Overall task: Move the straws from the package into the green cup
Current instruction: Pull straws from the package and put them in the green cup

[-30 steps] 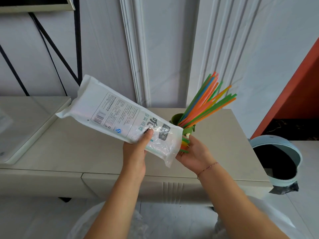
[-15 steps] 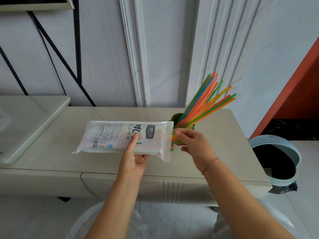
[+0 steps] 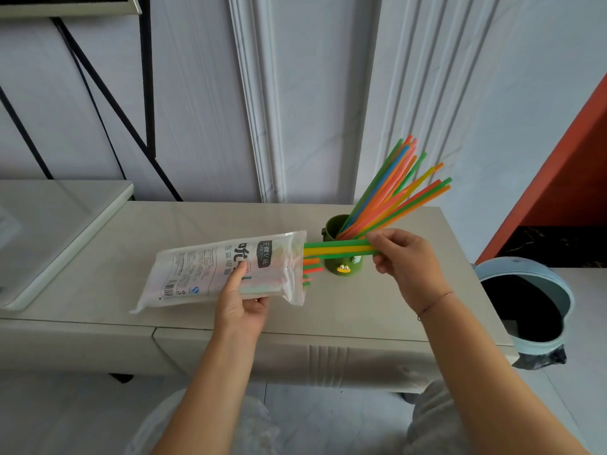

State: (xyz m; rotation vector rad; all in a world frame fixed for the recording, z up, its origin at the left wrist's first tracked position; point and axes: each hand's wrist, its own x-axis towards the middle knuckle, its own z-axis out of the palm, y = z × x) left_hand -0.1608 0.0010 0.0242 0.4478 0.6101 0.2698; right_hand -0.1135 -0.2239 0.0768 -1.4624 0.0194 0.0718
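Over beige cabinet top (image 3: 197, 231), pinches straws (image 3: 338, 248) with right hand (image 3: 404, 257), long axis running three-to-nine o'clock, tails inside package (image 3: 213, 267) gripped by left hand (image 3: 239, 307), before green cup (image 3: 331, 226).

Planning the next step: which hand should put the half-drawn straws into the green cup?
Right hand: it pinches those straws close to the green cup; the left hand holds the package.

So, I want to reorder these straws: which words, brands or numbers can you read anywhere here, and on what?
"王牌亿品": dark label on the package.
"吮": large, beside that label.
Smaller characters next to it, fine print and barcode digits: too blurred to read.
The green cup and the straws: no text.
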